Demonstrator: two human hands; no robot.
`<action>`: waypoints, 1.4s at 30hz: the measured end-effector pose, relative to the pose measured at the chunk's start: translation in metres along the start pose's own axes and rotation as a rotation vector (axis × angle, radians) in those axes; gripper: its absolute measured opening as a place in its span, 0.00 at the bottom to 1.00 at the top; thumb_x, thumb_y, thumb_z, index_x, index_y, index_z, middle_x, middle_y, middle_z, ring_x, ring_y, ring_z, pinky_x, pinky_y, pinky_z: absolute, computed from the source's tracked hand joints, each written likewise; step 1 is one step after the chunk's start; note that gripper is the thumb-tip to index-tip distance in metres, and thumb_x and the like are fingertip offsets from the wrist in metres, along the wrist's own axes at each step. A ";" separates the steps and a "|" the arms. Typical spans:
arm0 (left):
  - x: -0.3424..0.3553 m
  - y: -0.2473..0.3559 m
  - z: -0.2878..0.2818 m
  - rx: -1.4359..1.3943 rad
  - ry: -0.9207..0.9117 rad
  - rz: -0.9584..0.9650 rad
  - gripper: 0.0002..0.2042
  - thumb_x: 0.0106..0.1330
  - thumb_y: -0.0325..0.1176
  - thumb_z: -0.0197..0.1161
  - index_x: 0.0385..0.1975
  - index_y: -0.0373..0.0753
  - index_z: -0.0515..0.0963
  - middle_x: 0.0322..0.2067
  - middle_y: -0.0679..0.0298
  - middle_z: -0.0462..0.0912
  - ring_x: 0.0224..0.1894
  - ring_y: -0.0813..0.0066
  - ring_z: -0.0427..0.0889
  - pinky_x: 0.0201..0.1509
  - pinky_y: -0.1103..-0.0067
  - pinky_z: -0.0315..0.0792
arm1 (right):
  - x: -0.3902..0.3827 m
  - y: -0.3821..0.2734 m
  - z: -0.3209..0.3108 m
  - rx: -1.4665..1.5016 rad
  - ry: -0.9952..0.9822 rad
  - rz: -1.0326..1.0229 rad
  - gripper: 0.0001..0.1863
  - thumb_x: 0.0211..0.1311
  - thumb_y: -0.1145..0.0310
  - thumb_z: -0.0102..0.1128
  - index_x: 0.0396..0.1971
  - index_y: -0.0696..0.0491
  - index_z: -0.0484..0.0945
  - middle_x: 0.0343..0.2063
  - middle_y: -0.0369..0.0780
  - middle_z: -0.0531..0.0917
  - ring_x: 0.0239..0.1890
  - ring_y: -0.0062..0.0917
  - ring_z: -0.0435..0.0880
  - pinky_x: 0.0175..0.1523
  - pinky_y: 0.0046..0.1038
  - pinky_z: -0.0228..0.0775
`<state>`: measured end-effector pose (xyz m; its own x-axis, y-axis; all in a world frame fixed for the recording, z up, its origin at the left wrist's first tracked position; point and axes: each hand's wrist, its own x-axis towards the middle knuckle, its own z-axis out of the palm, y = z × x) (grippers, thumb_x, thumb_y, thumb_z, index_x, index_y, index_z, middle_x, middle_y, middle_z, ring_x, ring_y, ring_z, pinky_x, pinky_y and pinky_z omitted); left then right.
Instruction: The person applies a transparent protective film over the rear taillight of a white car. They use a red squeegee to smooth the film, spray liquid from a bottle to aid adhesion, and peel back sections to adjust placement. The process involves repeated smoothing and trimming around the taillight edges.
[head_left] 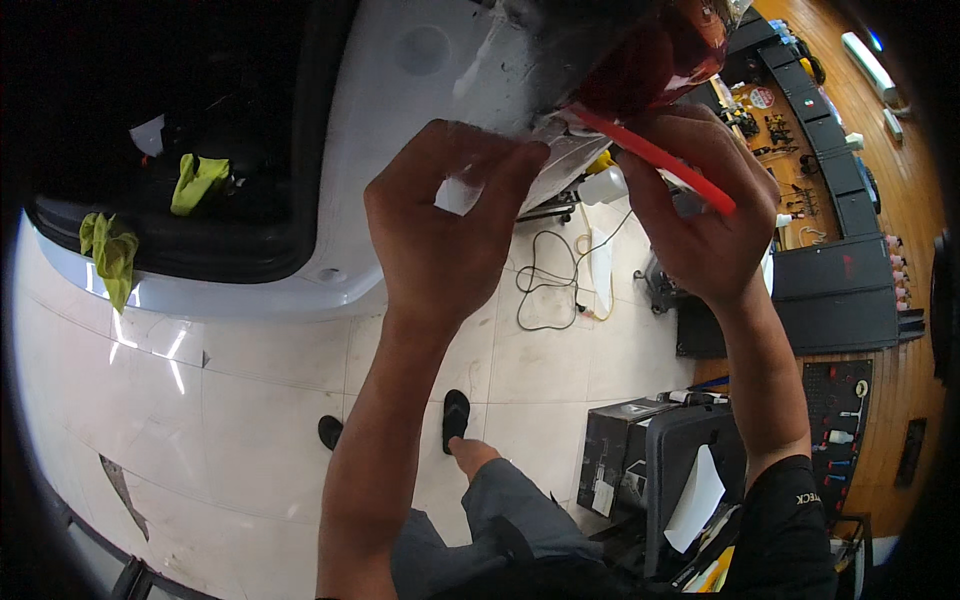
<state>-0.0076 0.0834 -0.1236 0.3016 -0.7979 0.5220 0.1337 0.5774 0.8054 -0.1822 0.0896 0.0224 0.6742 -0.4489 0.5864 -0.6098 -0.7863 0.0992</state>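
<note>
A silver-white car (345,185) fills the upper left, with a red tail light (665,60) at its corner. Clear, wrinkled plastic film (500,75) hangs over the bodywork beside the light. My left hand (445,205) is closed, thumb and forefinger pinching the film's edge. In my right hand (705,205) is a flat red strip-shaped tool (655,155), held between thumb and fingers. The tool's far tip meets the lower border of the tail light, close to the film. My right fingertips are partly hidden behind the tool.
Yellow-green cloths (112,250) lie on the edge of the car's dark opening and inside it. A cable (545,290) loops over the tiled floor (270,420). A black cart (670,470) with papers stands at lower right. Tool panels (800,170) line the wooden wall.
</note>
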 end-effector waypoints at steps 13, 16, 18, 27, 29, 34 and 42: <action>0.008 -0.023 -0.004 -0.166 -0.017 0.124 0.07 0.62 0.24 0.80 0.35 0.32 0.88 0.28 0.58 0.87 0.31 0.73 0.87 0.36 0.76 0.77 | -0.001 -0.003 0.029 -0.211 -0.151 -0.135 0.26 0.30 0.68 0.84 0.36 0.52 0.83 0.39 0.43 0.84 0.34 0.36 0.88 0.35 0.36 0.81; 0.005 -0.025 -0.001 -0.193 -0.011 0.103 0.07 0.63 0.24 0.81 0.34 0.33 0.88 0.28 0.58 0.87 0.31 0.74 0.87 0.35 0.76 0.78 | -0.002 0.000 0.020 -0.109 -0.173 -0.083 0.24 0.36 0.73 0.84 0.38 0.54 0.84 0.38 0.45 0.85 0.36 0.37 0.89 0.37 0.36 0.83; 0.005 -0.023 -0.006 -0.156 -0.006 0.077 0.07 0.64 0.25 0.81 0.34 0.33 0.87 0.29 0.59 0.88 0.32 0.74 0.88 0.36 0.75 0.78 | 0.001 0.004 0.014 -0.001 -0.156 -0.064 0.19 0.48 0.80 0.79 0.42 0.58 0.83 0.39 0.49 0.87 0.39 0.39 0.91 0.42 0.36 0.85; -0.001 -0.022 -0.004 -0.173 -0.018 0.028 0.06 0.65 0.27 0.80 0.35 0.35 0.89 0.31 0.58 0.90 0.33 0.72 0.89 0.39 0.74 0.79 | 0.004 -0.003 0.003 -0.210 -0.174 -0.156 0.24 0.45 0.78 0.79 0.46 0.60 0.83 0.40 0.49 0.85 0.38 0.39 0.90 0.40 0.34 0.85; -0.001 -0.021 -0.004 -0.211 -0.023 0.019 0.05 0.66 0.27 0.79 0.35 0.34 0.89 0.32 0.58 0.90 0.33 0.72 0.89 0.39 0.73 0.79 | 0.006 -0.007 0.012 -0.232 -0.129 -0.155 0.28 0.32 0.70 0.81 0.41 0.55 0.84 0.37 0.44 0.81 0.34 0.35 0.87 0.36 0.33 0.82; 0.001 -0.022 -0.006 -0.246 -0.034 0.058 0.03 0.67 0.24 0.77 0.36 0.34 0.88 0.32 0.59 0.89 0.33 0.74 0.85 0.39 0.74 0.77 | 0.010 -0.018 0.019 -0.269 -0.117 -0.110 0.28 0.29 0.64 0.80 0.38 0.48 0.83 0.35 0.40 0.76 0.31 0.32 0.84 0.33 0.34 0.78; -0.007 -0.010 -0.001 -0.192 0.008 -0.022 0.05 0.69 0.24 0.76 0.36 0.33 0.85 0.32 0.63 0.87 0.35 0.78 0.81 0.43 0.76 0.74 | 0.010 -0.024 0.019 -0.321 -0.163 -0.126 0.20 0.41 0.67 0.78 0.38 0.45 0.82 0.33 0.38 0.77 0.32 0.32 0.84 0.36 0.36 0.77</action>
<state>-0.0099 0.0835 -0.1357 0.3043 -0.8098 0.5016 0.3182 0.5827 0.7478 -0.1527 0.0957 0.0109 0.7942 -0.4389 0.4202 -0.5996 -0.6784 0.4246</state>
